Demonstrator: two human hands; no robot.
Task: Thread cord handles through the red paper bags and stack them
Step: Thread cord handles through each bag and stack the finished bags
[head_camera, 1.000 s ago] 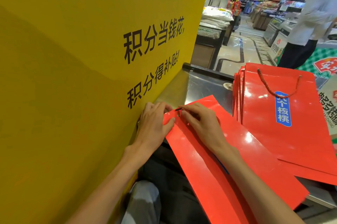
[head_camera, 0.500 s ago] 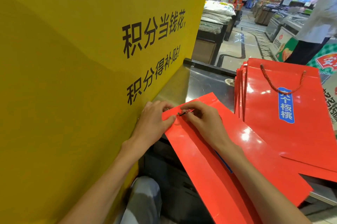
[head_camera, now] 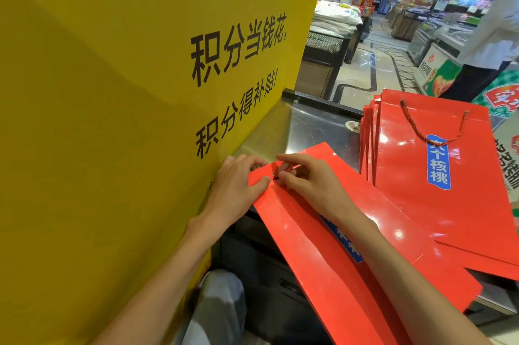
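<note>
A flat red paper bag lay slantwise on the steel counter, its far corner by the yellow sign board and its near end overhanging the counter's edge toward the person; both hands met at that far corner. The left hand gripped the corner from the sign board's side, thumb lying on top of the bag and the fingers curled over its edge; the right hand rested on the bag just beside it, its thumb and forefinger pinching the dark tip of a red cord at a small eyelet near the corner; how far the tip had entered the eyelet could not be told. The two thumbs nearly touched over the eyelet; the right forearm crossed the bag's blue label and hid most of it.

Beyond the held bag, on the side away from the sign board, a stack of red bags lay on the counter, its near edge overlapped by the held bag; the top one bore a looped cord handle and a blue label with white characters; the edges of several more bags fanned out at the stack's side nearest the sign board. Past the stack, a person in a white top stood in the shop aisle.
</note>
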